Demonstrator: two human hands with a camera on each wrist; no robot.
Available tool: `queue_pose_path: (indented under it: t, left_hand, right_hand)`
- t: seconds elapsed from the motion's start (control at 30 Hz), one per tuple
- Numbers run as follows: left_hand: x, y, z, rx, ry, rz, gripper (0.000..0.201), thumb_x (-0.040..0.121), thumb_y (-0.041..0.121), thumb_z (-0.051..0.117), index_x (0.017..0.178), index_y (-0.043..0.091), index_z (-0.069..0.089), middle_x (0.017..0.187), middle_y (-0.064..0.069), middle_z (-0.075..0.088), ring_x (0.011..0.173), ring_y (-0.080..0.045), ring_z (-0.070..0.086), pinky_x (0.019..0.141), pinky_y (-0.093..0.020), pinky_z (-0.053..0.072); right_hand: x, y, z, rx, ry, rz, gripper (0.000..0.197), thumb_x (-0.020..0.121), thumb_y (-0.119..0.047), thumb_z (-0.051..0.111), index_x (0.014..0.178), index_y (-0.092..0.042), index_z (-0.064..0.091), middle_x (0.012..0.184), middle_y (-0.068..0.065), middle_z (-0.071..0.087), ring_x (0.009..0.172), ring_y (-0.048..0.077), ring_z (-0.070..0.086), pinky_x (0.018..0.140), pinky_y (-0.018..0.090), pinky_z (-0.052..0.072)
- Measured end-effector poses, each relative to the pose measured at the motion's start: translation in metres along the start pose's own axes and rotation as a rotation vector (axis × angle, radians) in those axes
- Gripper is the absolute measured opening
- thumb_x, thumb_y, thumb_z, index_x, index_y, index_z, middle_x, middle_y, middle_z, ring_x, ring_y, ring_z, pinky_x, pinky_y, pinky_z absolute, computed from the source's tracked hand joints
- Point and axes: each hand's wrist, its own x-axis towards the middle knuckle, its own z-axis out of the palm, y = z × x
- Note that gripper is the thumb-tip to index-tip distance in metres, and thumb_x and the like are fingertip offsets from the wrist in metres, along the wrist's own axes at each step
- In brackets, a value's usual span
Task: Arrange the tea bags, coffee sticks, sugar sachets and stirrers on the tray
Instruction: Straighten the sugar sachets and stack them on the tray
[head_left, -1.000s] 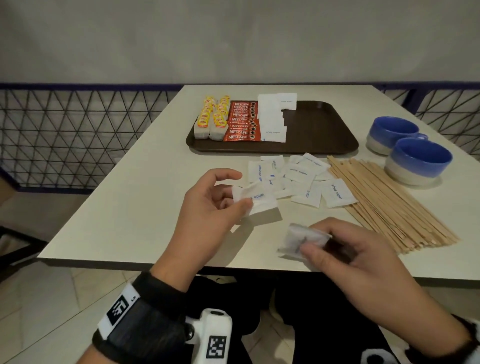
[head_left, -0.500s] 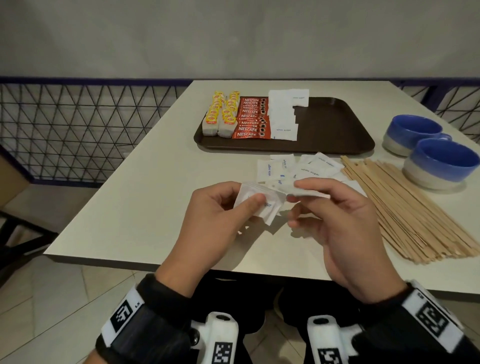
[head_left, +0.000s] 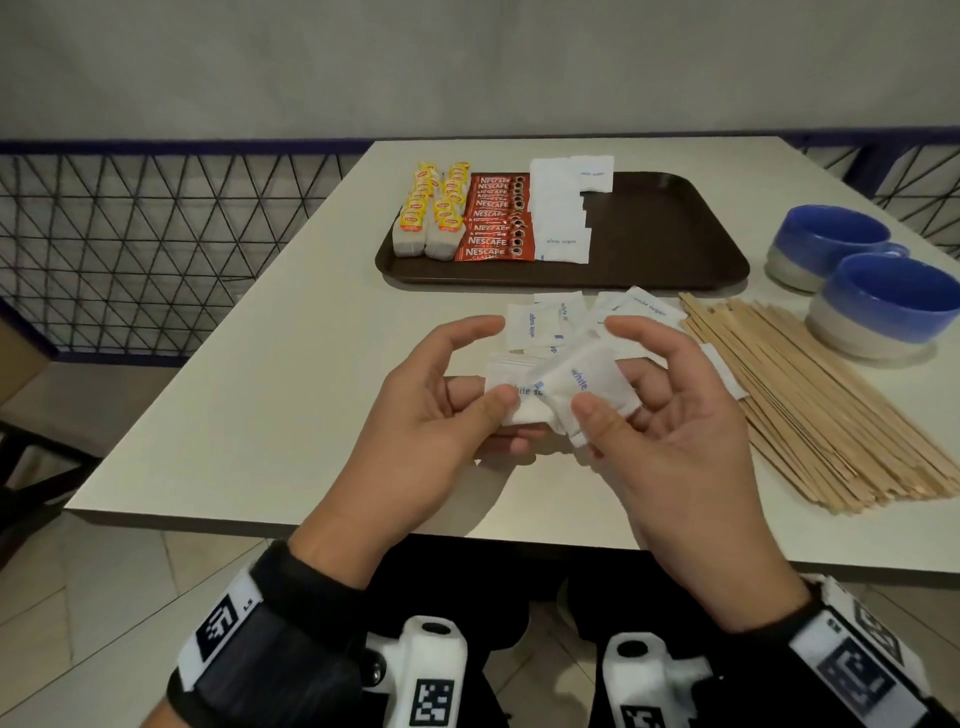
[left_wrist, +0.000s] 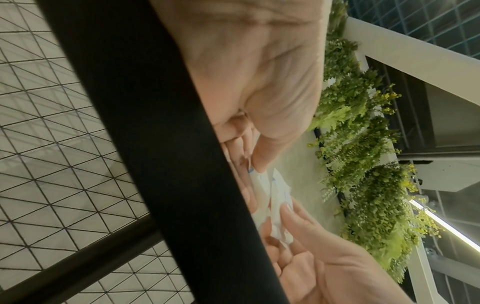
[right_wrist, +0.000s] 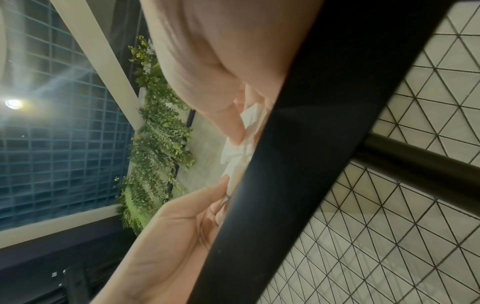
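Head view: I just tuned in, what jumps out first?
Both hands meet at the table's near edge: the left hand and right hand each pinch a white sugar sachet. Behind them the brown tray holds rows of tea bags, coffee sticks and sachets; its right half is bare.

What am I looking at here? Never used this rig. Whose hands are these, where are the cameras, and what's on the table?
No machine: a person's bare hands. One camera sits on the head, one on each wrist. The left hand and right hand each pinch a white sugar sachet. On the brown tray lie tea bags, Nescafe coffee sticks and a row of sugar sachets. Loose sachets, wooden stirrers and two blue cups sit on the table.
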Motion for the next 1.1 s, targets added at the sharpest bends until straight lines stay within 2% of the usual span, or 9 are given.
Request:
queue_pose_path:
  t: [0.13,0.27,0.37,0.43,0.5,0.6,0.77,0.9,1.1]
  left_hand:
    - [0.000,0.001,-0.001,0.028,0.004,-0.013,0.040,0.100,-0.001,0.055,0.133,0.022,0.052,0.087,-0.023,0.077,0.067,-0.039,0.069,0.077,-0.051,0.063]
    - [-0.001,-0.001,-0.003,0.041,-0.004,-0.017,0.036,0.103,0.002,0.051,0.132,0.022,0.056,0.087,-0.032,0.072,0.071,-0.048,0.071,0.076,-0.048,0.063]
    - [-0.003,0.003,-0.001,0.022,-0.013,-0.043,0.031,0.100,0.018,0.057,0.131,0.023,0.058,0.088,-0.026,0.074,0.072,-0.041,0.073,0.075,-0.046,0.063]
    - [-0.003,0.004,0.001,0.069,-0.015,-0.041,0.044,0.088,0.030,0.066,0.131,0.023,0.058,0.084,-0.018,0.077,0.073,-0.027,0.075,0.067,-0.034,0.061]
    - [-0.001,0.003,0.003,0.086,-0.015,-0.031,0.051,0.084,0.021,0.073,0.132,0.020,0.056,0.084,-0.013,0.079,0.073,-0.020,0.075,0.063,-0.025,0.057]
    - [-0.001,0.001,0.002,0.003,0.003,-0.026,0.048,0.089,0.000,0.069,0.131,0.017,0.056,0.094,-0.013,0.080,0.081,-0.030,0.077,0.068,-0.033,0.061]
    - [-0.002,-0.001,-0.002,-0.012,0.011,0.011,0.049,0.089,-0.003,0.068,0.131,0.018,0.055,0.100,-0.014,0.079,0.089,-0.034,0.077,0.082,-0.043,0.063]
    - [0.000,-0.002,-0.001,-0.020,0.016,0.024,0.055,0.080,0.002,0.075,0.130,0.017,0.055,0.101,-0.018,0.077,0.093,-0.029,0.077,0.080,-0.039,0.062]
    - [0.002,-0.007,-0.002,-0.030,-0.042,0.007,0.051,0.080,-0.001,0.076,0.126,0.011,0.059,0.103,-0.015,0.078,0.095,-0.030,0.076,0.082,-0.040,0.062]
  right_hand:
    - [0.000,0.002,0.000,-0.076,0.010,-0.061,0.039,0.089,0.002,0.074,0.106,-0.033,0.070,0.101,-0.002,0.076,0.095,0.018,0.073,0.079,0.034,0.057]
    - [0.002,0.009,0.001,-0.166,-0.018,-0.095,0.037,0.088,-0.010,0.073,0.108,-0.041,0.074,0.110,0.000,0.068,0.104,0.024,0.067,0.086,0.046,0.057]
    - [0.006,0.012,0.003,-0.156,-0.055,-0.046,0.038,0.090,-0.017,0.070,0.117,-0.044,0.071,0.118,0.003,0.066,0.109,0.027,0.066,0.090,0.053,0.057]
    - [0.007,0.012,0.004,-0.147,-0.117,-0.006,0.038,0.093,-0.019,0.071,0.123,-0.040,0.069,0.120,0.006,0.068,0.110,0.030,0.066,0.092,0.055,0.056]
    - [0.007,0.011,0.004,-0.154,-0.133,0.030,0.040,0.093,-0.019,0.074,0.127,-0.040,0.067,0.120,0.004,0.069,0.108,0.030,0.068,0.088,0.053,0.059]
    - [0.008,0.009,0.004,-0.133,-0.069,0.116,0.041,0.088,-0.029,0.079,0.127,-0.036,0.066,0.111,-0.001,0.070,0.091,0.030,0.074,0.073,0.046,0.062]
    - [0.010,0.007,0.003,-0.079,-0.066,0.181,0.010,0.090,-0.027,0.077,0.089,-0.017,0.078,0.070,0.013,0.071,0.063,0.033,0.067,0.068,0.044,0.056]
    - [0.008,0.003,-0.002,-0.033,-0.039,0.180,0.005,0.091,-0.011,0.075,0.089,-0.015,0.077,0.070,0.018,0.072,0.062,0.035,0.066,0.067,0.046,0.055]
    - [0.006,-0.001,-0.004,-0.042,-0.072,0.175,0.009,0.091,-0.010,0.073,0.101,-0.010,0.075,0.074,0.015,0.073,0.064,0.028,0.065,0.066,0.043,0.053]
